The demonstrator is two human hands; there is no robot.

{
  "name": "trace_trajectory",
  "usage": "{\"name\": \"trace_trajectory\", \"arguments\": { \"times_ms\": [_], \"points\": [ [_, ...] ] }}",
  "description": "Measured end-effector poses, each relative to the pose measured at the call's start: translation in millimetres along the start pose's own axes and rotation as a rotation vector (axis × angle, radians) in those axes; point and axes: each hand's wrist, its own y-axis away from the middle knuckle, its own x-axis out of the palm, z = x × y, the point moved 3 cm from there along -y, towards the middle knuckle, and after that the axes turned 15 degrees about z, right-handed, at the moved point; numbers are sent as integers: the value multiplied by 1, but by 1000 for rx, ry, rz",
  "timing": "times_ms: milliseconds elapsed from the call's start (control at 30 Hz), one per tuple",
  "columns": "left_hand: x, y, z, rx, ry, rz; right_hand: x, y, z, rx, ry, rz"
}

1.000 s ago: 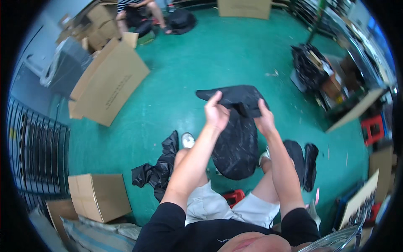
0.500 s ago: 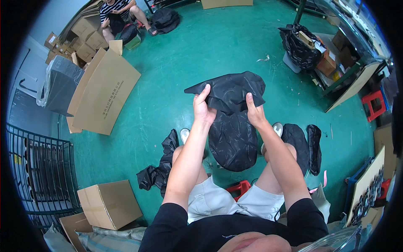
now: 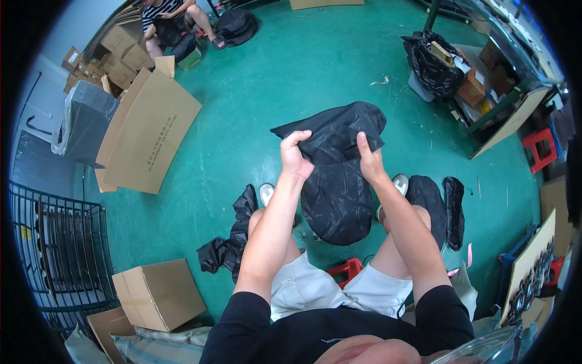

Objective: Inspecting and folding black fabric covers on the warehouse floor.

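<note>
My left hand (image 3: pixel 296 159) and my right hand (image 3: pixel 371 160) hold up a black cloth piece (image 3: pixel 339 130), thumbs on top and the other fingers hidden beneath. The cloth tapers to a point at its left and is rounded at its far right. Below it, between my knees, lies a plump, rounded black bundle (image 3: pixel 337 203) with a creased surface. I cannot tell whether cloth and bundle are joined. Crumpled black cloth (image 3: pixel 239 227) is by my left leg. Beside my right leg lie a rounded black piece (image 3: pixel 424 200) and a narrow black one (image 3: pixel 453 212).
A red stool (image 3: pixel 347 272) shows between my thighs. At left are a large carton (image 3: pixel 151 133), a small carton (image 3: pixel 160 294) and a black wire rack (image 3: pixel 66 249). A seated person (image 3: pixel 170 18) handles black material far left. A bin with a black bag (image 3: pixel 430 67) stands far right.
My left hand has shifted slightly, its thumb now bent across the cloth's edge. The held cloth has changed shape, its left point moving a little right.
</note>
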Motion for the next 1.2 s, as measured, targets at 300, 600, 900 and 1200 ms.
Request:
{"name": "trace_trajectory", "arguments": {
  "times_ms": [300, 600, 900, 1200],
  "points": [
    [23, 25, 22, -295, -268, 276, -21, -13, 16, 264, -1446, 42],
    [-11, 36, 42, -899, -1898, 520, -58, -4, -11, 271, -1299, -74],
    [-47, 5, 12, -185, -750, -92, -46, 16, -27, 261, -1357, 3],
    [-49, 13, -4, 85, -25, 28, -28, 17, 5, 212, -1434, 410]
  ]
}}
